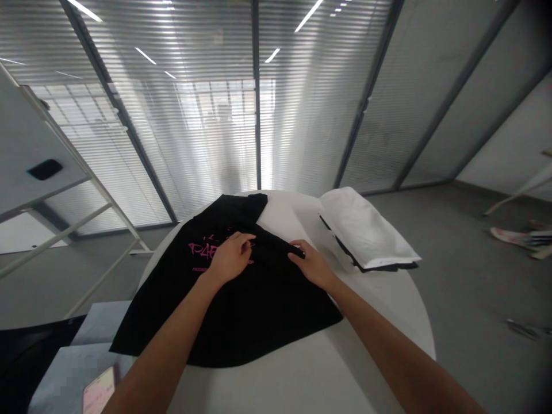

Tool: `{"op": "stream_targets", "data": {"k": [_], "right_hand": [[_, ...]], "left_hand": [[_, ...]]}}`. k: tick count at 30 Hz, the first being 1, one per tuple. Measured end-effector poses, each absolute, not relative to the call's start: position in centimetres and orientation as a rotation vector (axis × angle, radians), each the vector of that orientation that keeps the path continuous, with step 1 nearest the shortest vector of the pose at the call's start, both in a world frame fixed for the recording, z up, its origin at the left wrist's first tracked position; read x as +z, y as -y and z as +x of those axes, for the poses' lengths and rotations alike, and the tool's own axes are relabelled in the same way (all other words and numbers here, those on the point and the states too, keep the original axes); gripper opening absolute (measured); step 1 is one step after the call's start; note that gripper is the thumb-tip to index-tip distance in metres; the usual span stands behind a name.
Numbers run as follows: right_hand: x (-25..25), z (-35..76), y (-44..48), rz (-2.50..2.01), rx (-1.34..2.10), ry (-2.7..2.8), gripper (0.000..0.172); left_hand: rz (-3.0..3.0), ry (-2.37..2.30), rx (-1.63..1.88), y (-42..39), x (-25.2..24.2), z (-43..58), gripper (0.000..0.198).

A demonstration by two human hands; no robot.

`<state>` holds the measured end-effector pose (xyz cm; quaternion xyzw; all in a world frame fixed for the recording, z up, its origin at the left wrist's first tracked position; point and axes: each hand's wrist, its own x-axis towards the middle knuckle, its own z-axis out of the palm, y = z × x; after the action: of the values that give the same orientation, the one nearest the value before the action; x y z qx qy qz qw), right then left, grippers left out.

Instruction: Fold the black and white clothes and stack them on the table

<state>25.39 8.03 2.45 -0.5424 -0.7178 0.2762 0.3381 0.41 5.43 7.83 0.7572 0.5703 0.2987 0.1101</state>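
Note:
A black shirt (259, 310) with pink lettering lies spread on a round white table (284, 213). Over the lettering is my left hand (233, 257), its fingers curled together with the index finger pointing right; whether cloth is pinched in them is hidden. My right hand (314, 265) pinches the shirt's right edge between thumb and fingers, where a bit of black cloth shows at the fingertips. One sleeve of the shirt points away at the top, left of the table's middle.
Folded white cloth (366, 230) with black cloth under it lies at the table's right. A phone (100, 392) rests on pale sheets (71, 368) at lower left. A whiteboard on a frame (34, 144) stands left, and glass panels with blinds rise behind.

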Motion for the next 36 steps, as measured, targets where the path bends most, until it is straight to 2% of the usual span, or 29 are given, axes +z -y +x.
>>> {"op": "stream_targets", "data": {"k": [3,6,10,17,20,23,27,33,36], "right_hand": [[3.0,25.9,-8.2,-1.473,0.537,1.918,0.029],[4.3,27.0,-8.5,-1.653,0.361,1.852,0.027],[5.5,28.1,-8.6,-1.873,0.183,1.734,0.023],[4.8,26.2,-7.3,-2.06,-0.03,1.878,0.026],[4.3,25.2,-6.7,-1.941,-0.131,2.019,0.035],[3.8,24.4,-6.3,-1.625,-0.232,2.259,0.044],[2.5,23.8,-5.9,-1.282,-0.167,2.584,0.049],[1.2,23.6,-5.8,-1.51,-0.071,2.6,0.065],[1.3,23.4,-5.4,-1.621,-0.112,2.563,0.066]], "left_hand": [[2.284,-2.051,0.794,-6.6,5.2,-4.2,0.039],[2.21,-2.23,0.651,-7.2,2.3,-7.5,0.048],[2.117,-2.269,0.53,-7.4,0.2,-8.7,0.051],[2.113,-2.271,0.514,-7.2,0.4,-8.2,0.05],[2.105,-2.28,0.505,-7.1,0.3,-8.3,0.05],[2.116,-2.282,0.511,-7.1,0.3,-8.3,0.048],[2.132,-2.294,0.549,-6.9,0.4,-8.3,0.045],[2.136,-2.326,0.574,-6.8,0.3,-8.3,0.042],[2.122,-2.327,0.531,-6.9,0.4,-8.2,0.043]]}}
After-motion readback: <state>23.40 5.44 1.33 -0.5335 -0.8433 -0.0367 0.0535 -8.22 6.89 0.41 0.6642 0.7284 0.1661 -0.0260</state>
